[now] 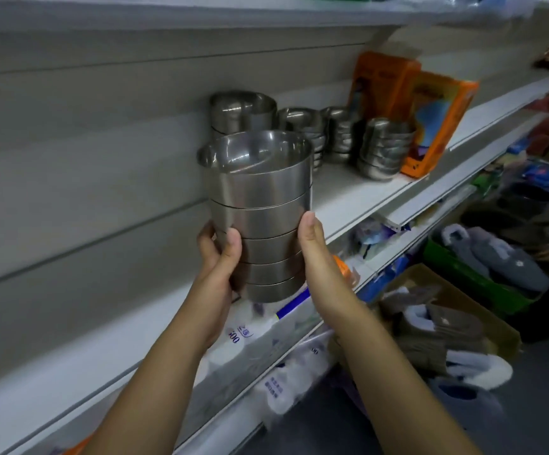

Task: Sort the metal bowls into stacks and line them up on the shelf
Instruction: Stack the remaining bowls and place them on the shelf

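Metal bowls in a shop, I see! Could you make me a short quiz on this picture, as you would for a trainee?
1. True or false: only the left hand holds the stack of bowls.
2. The other bowls on the shelf are: A) nested in stacks, B) hung on hooks, C) spread out singly, upside down.
3. What colour are the boxes just to the right of them?

Key: 1 false, the right hand holds it too; 2 A; 3 orange.
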The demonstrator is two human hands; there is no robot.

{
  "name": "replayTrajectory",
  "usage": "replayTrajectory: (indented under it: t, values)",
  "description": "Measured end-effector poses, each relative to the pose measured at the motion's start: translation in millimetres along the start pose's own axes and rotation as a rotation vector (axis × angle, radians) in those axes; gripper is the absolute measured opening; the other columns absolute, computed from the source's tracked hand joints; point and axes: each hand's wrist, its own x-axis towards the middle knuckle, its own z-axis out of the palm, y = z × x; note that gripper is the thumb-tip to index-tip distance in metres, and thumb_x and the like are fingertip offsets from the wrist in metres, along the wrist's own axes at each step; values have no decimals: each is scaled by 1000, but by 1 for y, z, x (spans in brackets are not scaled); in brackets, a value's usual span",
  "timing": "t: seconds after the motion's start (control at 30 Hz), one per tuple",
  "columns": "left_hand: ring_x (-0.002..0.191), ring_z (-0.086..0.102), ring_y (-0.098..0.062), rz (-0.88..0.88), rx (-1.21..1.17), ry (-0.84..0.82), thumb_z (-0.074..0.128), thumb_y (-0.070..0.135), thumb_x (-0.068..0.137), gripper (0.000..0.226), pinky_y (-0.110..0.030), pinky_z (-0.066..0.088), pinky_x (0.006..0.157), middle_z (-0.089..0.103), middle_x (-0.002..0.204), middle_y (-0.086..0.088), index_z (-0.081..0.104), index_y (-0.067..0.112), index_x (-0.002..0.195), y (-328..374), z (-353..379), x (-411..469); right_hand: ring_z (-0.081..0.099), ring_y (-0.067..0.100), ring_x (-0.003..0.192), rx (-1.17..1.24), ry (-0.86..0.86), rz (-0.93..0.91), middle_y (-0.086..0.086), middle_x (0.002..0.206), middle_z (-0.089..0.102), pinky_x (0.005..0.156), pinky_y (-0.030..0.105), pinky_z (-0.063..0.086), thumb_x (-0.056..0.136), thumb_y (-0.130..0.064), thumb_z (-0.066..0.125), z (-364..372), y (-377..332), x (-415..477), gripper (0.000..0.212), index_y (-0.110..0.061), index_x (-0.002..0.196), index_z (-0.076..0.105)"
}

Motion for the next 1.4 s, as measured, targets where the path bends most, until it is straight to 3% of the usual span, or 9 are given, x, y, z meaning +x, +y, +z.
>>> replayTrajectory:
  t: [0.1,0.27,0.37,0.6,0.83,0.97,1.07,1.23,1.4]
  values:
    - [130,55,1,73,-21,104,79,75,62,115,-24,47,101,58,145,15,29,23,151,7,-14,22,35,-2,138,33,-88,-19,-35,143,41,114,24,25,69,-99,27,14,3,42,88,-53,144,33]
    - [116,64,-1,163,44,324,81,82,48,135,-21,53,93,65,135,5,31,10,151,12,-51,66,41,9,137,99,-168,-49,-14,150,40,120,40,32,72,-95,31,54,2,99,98,-39,152,21]
    - [122,61,-10,202,126,426,70,95,36,149,-21,53,96,64,132,-3,33,7,150,17,-71,83,36,10,142,71,-226,-72,-12,156,34,122,41,28,65,-102,30,74,10,125,99,-52,150,21]
    - [137,48,-1,186,172,327,69,80,71,98,-38,39,113,53,147,19,26,41,149,7,-99,93,38,1,140,125,-243,-119,-19,151,41,116,25,27,80,-90,28,98,10,164,75,-49,142,36]
    - [143,42,-4,229,318,383,67,75,78,99,-45,33,121,41,157,12,15,37,154,11,-104,102,33,-42,101,124,-342,-156,-50,117,37,94,4,25,88,-74,24,105,3,187,47,-56,131,29]
    - [138,49,-11,272,577,435,73,56,81,82,-42,46,111,48,150,10,28,48,149,12,-111,101,41,-14,123,-22,-369,-169,-34,137,44,103,17,25,90,-72,24,99,7,191,56,-49,140,33]
    - [135,52,-17,257,717,467,88,55,66,104,-45,53,101,51,147,6,30,48,152,7,-122,99,43,12,140,-138,-337,-246,-7,156,43,101,18,31,99,-56,45,87,15,193,63,-29,156,33]
    - [108,59,15,216,705,521,87,24,79,92,-8,52,78,54,131,26,30,53,145,1,-114,97,41,17,142,-257,-376,-263,0,160,37,84,0,30,98,-39,61,77,19,205,72,-21,159,26]
    - [125,57,-10,152,747,556,88,32,78,100,-33,52,102,51,140,19,25,41,155,11,-109,101,41,23,144,-369,-414,-325,5,158,41,103,19,32,98,-43,61,79,19,224,74,-18,159,27]
